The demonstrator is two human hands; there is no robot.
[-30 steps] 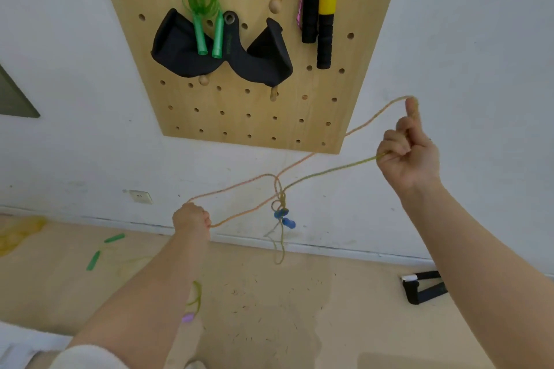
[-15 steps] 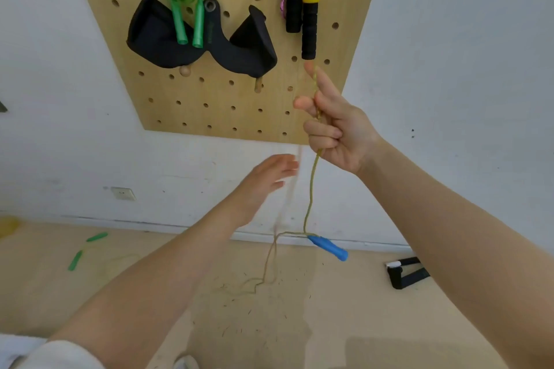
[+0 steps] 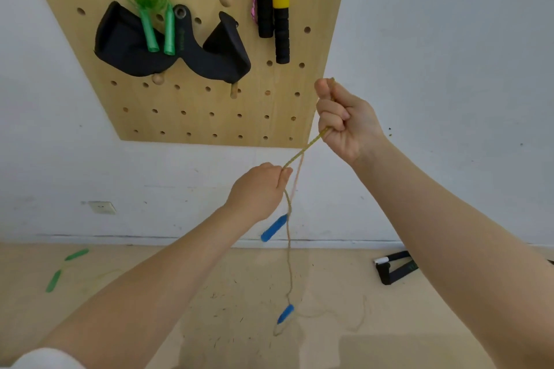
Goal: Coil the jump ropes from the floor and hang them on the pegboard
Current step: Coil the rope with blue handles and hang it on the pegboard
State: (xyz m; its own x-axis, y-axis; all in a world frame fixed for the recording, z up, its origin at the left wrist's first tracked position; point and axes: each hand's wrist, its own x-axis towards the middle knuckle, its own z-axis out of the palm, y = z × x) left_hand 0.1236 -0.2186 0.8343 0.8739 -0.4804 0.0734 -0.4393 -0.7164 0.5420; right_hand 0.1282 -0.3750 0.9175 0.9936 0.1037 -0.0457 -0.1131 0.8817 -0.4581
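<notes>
A person's right hand (image 3: pixel 347 123) is raised beside the lower right corner of the pegboard (image 3: pixel 209 117), fingers curled tight on a yellowish jump rope (image 3: pixel 308 145). The left hand (image 3: pixel 259 190), lower and just beside it, pinches the same rope — strands run taut between the two. One blue handle (image 3: pixel 273 228) dangles under the left hand; another (image 3: pixel 285 314) hangs near the floor (image 3: pixel 150 302). On the board hang a green rope (image 3: pixel 150 0), yellow-and-black handles (image 3: pixel 274 9) and a black strap (image 3: pixel 168 48). Green handles (image 3: pixel 64 268) lie at the floor's left edge.

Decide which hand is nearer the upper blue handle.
Left. The left hand grips the rope just above the upper blue handle; the right hand holds it higher up.
</notes>
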